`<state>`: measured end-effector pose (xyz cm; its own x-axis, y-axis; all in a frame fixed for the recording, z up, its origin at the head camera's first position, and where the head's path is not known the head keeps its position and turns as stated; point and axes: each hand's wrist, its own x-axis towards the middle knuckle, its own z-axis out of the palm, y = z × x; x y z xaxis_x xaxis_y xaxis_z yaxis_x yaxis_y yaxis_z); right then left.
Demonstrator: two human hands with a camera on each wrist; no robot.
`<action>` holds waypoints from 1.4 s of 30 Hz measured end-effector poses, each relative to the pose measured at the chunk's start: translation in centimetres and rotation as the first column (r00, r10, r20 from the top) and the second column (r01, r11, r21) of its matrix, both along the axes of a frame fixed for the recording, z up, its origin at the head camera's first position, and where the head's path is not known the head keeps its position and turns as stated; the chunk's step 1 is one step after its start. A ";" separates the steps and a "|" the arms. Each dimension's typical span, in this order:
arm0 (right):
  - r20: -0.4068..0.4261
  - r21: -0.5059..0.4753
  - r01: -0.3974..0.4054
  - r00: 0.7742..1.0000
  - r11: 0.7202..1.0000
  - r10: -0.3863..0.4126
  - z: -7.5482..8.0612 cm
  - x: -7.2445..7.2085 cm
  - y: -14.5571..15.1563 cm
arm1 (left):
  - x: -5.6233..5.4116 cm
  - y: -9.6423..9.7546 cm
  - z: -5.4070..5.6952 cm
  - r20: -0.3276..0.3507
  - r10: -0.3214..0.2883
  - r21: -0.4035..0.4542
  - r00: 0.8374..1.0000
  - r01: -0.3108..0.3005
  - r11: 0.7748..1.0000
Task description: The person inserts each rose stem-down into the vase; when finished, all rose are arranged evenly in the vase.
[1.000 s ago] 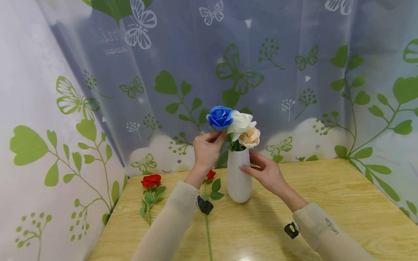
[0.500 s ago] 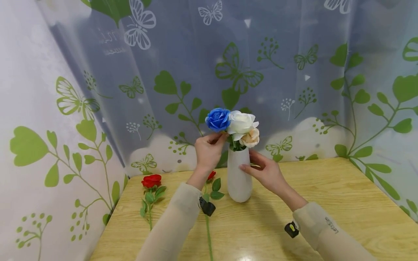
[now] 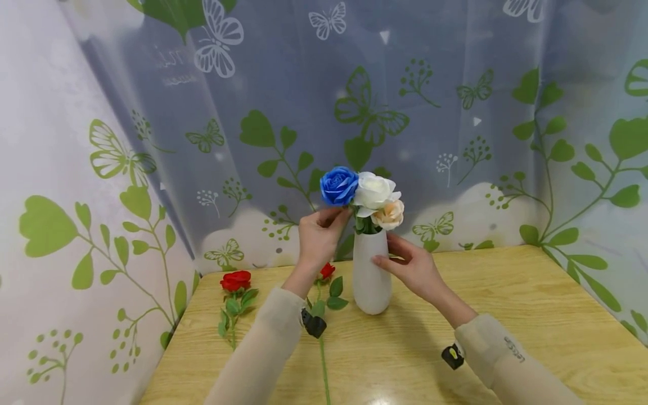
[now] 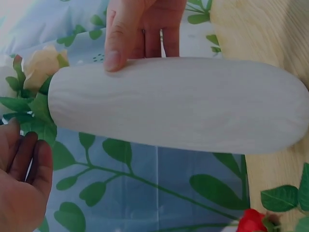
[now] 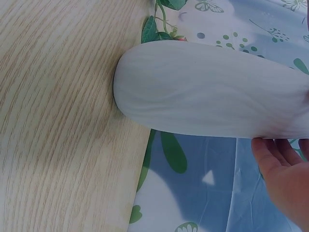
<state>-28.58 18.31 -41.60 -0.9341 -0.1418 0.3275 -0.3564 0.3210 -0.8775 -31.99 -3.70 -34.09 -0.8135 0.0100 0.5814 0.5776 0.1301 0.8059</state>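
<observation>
Pinching blue rose (image 3: 338, 186) in left hand (image 3: 319, 235), gripping vase (image 3: 372, 278) in right hand (image 3: 414, 266); likely mid-arranging, next calling for gentle release.

This is a small screened-off booth (image 3: 45, 124); whether in a home or a studio cannot be told. Leaf-and-butterfly sheets (image 3: 283, 73) rise behind the wood-grain table (image 3: 531, 292) and along its 2 sides.

Upright white vase (image 3: 372, 281), blue rose (image 3: 338, 186) above
</observation>
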 end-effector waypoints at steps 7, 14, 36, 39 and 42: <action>0.010 -0.003 0.004 1.000 1.000 -0.004 0.0 0.0 0.1 | 0.6 -2.2 -1.4 0.101 -0.030 0.031 0.994 0.027 0.999; 0.010 -0.003 0.006 1.000 1.000 -0.006 -0.2 0.2 0.2 | 1.0 -6.0 -3.3 0.111 -0.044 0.044 0.993 0.039 0.998; 0.008 0.002 -0.007 1.000 1.000 0.007 -0.2 0.0 0.2 | 4.3 -21.6 -9.6 0.502 0.096 0.047 0.859 -0.138 0.989; 0.005 0.008 -0.007 1.000 1.000 0.007 -0.1 -0.1 0.1 | 5.0 -23.4 -10.6 0.540 0.119 0.022 0.834 -0.155 0.988; -0.003 0.018 -0.005 1.000 1.000 0.005 -0.1 -0.1 0.1 | 5.5 -24.7 -11.5 0.565 0.151 0.008 0.811 -0.188 0.982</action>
<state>-28.71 18.40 -41.66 -0.9323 -0.1524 0.3279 -0.3609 0.3353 -0.8702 -26.53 -28.39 -45.63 -0.9837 -0.1785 0.0205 -0.0018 0.1241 0.9923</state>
